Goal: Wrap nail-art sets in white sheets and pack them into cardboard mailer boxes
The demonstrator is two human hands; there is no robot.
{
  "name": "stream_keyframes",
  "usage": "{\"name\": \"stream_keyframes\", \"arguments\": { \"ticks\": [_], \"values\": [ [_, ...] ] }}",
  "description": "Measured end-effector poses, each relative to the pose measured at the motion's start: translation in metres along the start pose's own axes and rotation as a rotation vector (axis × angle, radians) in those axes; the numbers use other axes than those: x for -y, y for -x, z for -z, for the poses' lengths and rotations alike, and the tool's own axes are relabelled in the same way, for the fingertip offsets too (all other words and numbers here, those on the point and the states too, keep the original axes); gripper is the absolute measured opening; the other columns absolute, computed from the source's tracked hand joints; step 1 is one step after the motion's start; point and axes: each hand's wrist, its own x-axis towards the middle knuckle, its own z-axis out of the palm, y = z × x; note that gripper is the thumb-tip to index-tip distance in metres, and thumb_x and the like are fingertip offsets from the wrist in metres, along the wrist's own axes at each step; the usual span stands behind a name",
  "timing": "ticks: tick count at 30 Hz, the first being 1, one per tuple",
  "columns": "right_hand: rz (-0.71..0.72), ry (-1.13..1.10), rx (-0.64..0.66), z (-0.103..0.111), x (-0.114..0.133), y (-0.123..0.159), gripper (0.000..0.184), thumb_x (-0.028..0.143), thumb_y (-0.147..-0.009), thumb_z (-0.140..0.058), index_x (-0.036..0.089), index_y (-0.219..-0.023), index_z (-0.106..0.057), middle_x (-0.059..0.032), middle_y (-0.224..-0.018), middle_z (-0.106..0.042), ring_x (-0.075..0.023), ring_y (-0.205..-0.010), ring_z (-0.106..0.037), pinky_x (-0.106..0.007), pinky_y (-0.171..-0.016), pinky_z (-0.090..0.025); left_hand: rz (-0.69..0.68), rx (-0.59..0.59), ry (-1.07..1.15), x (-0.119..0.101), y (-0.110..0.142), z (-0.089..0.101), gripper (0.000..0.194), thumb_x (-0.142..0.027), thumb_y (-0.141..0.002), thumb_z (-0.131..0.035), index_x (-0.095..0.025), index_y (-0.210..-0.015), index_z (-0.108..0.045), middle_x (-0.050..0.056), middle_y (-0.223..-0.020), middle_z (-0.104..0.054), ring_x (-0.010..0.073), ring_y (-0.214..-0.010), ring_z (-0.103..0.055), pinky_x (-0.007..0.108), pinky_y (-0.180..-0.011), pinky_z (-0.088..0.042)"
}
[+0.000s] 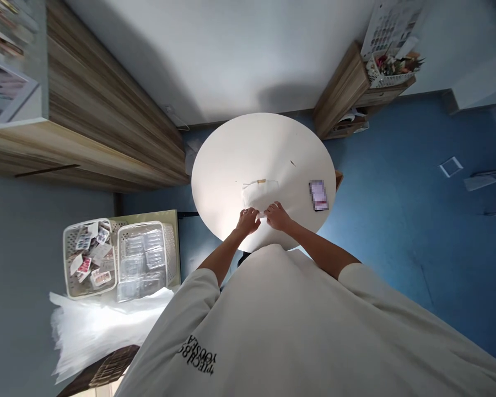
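Observation:
A thin white wrapping sheet lies flat on the round white table, with a small tan strip at its far edge. Its near edge looks folded or rolled between my two hands. My left hand has its fingers closed on the left part of that edge. On the right part, my right hand is closed in the same way, a short gap away. Whether anything lies inside the fold is hidden.
To the right on the table lies a phone, and a small dark sliver lies farther back. Left of the table stand a white basket of small packets and a basket of clear plastic boxes. A wooden cabinet borders the left.

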Motion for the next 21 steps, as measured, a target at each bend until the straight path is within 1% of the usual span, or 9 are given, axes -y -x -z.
{"name": "stream_keyframes", "arguments": {
  "ticks": [3, 5, 7, 10, 11, 13, 17, 19, 21],
  "values": [
    [-0.059, 0.003, -0.012, 0.002, -0.006, -0.011, 0.034, 0.02, -0.098, -0.051, 0.014, -0.123, -0.074, -0.0197, -0.13, -0.071, -0.0341, -0.129, -0.057, -0.051, -0.12, -0.028, 0.061, 0.006, -0.002, 0.004, -0.012, 0.009, 0.042, -0.026, -0.1, -0.05, -0.024, -0.139, -0.063, 0.012, -0.139, -0.069, 0.0303, -0.137, -0.06, 0.058, -0.127, -0.031],
    [-0.12, -0.002, -0.024, 0.001, -0.011, -0.018, 0.035, 0.022, -0.1, -0.049, 0.013, -0.123, -0.073, -0.0214, -0.134, -0.068, -0.035, -0.129, -0.057, -0.051, -0.118, -0.031, 0.073, -0.029, -0.02, 0.005, -0.017, 0.014, 0.049, -0.023, -0.098, -0.05, -0.024, -0.145, -0.058, 0.014, -0.139, -0.07, 0.0327, -0.14, -0.057, 0.064, -0.128, -0.028],
    [-0.183, -0.016, -0.035, -0.002, -0.016, -0.026, 0.038, 0.024, -0.102, -0.046, 0.012, -0.127, -0.071, -0.0229, -0.136, -0.067, -0.0363, -0.128, -0.056, -0.052, -0.116, -0.031, 0.058, -0.104, -0.065, 0.004, -0.018, 0.016, 0.059, -0.02, -0.094, -0.052, -0.022, -0.152, -0.053, 0.018, -0.149, -0.063, 0.0356, -0.151, -0.047, 0.067, -0.129, -0.022],
    [-0.242, -0.056, -0.05, -0.008, -0.022, -0.037, 0.042, 0.023, -0.103, -0.043, 0.011, -0.135, -0.066, -0.0233, -0.135, -0.067, -0.0373, -0.128, -0.056, -0.052, -0.116, -0.03, -0.036, -0.167, -0.124, 0.0, -0.014, 0.012, 0.071, -0.014, -0.088, -0.053, -0.02, -0.159, -0.046, 0.017, -0.169, -0.042, 0.0356, -0.164, -0.025, 0.068, -0.131, -0.014],
    [-0.253, -0.07, -0.053, -0.009, -0.024, -0.04, 0.042, 0.023, -0.102, -0.044, 0.012, -0.137, -0.065, -0.0233, -0.134, -0.067, -0.0376, -0.128, -0.056, -0.053, -0.116, -0.03, -0.075, -0.152, -0.127, -0.001, -0.013, 0.01, 0.073, -0.013, -0.087, -0.053, -0.019, -0.16, -0.046, 0.016, -0.172, -0.037, 0.0348, -0.166, -0.021, 0.067, -0.132, -0.013],
    [-0.27, -0.096, -0.058, -0.012, -0.026, -0.046, 0.043, 0.022, -0.101, -0.045, 0.012, -0.138, -0.064, -0.0235, -0.134, -0.068, -0.0386, -0.126, -0.056, -0.054, -0.116, -0.03, -0.133, -0.086, -0.122, -0.003, -0.012, 0.003, 0.075, -0.012, -0.086, -0.052, -0.016, -0.16, -0.046, 0.017, -0.175, -0.033, 0.0339, -0.166, -0.02, 0.064, -0.133, -0.014],
    [-0.297, -0.12, -0.088, -0.017, -0.03, -0.049, 0.044, 0.022, -0.098, -0.048, 0.013, -0.139, -0.063, -0.0243, -0.143, -0.062, -0.0393, -0.133, -0.052, -0.055, -0.116, -0.03, -0.155, 0.042, -0.134, -0.001, -0.017, -0.008, 0.08, -0.012, -0.084, -0.053, -0.019, -0.164, -0.042, 0.015, -0.174, -0.035, 0.0346, -0.164, -0.026, 0.063, -0.131, -0.02],
    [-0.369, -0.133, -0.125, -0.021, -0.03, -0.043, 0.048, 0.024, -0.099, -0.046, 0.013, -0.145, -0.057, -0.0243, -0.151, -0.056, -0.0385, -0.139, -0.048, -0.054, -0.117, -0.031, -0.144, 0.064, -0.147, 0.001, -0.019, -0.013, 0.083, -0.013, -0.085, -0.056, -0.022, -0.166, -0.04, 0.014, -0.174, -0.036, 0.036, -0.162, -0.031, 0.063, -0.13, -0.022],
    [-0.509, -0.157, -0.157, -0.027, -0.031, -0.033, 0.053, 0.028, -0.101, -0.044, 0.013, -0.151, -0.05, -0.025, -0.154, -0.053, -0.0377, -0.139, -0.048, -0.053, -0.114, -0.036, -0.137, 0.062, -0.162, 0.002, -0.019, -0.016, 0.084, -0.014, -0.085, -0.057, -0.024, -0.167, -0.038, 0.015, -0.173, -0.037, 0.0371, -0.159, -0.034, 0.065, -0.13, -0.021]
  ]
}}
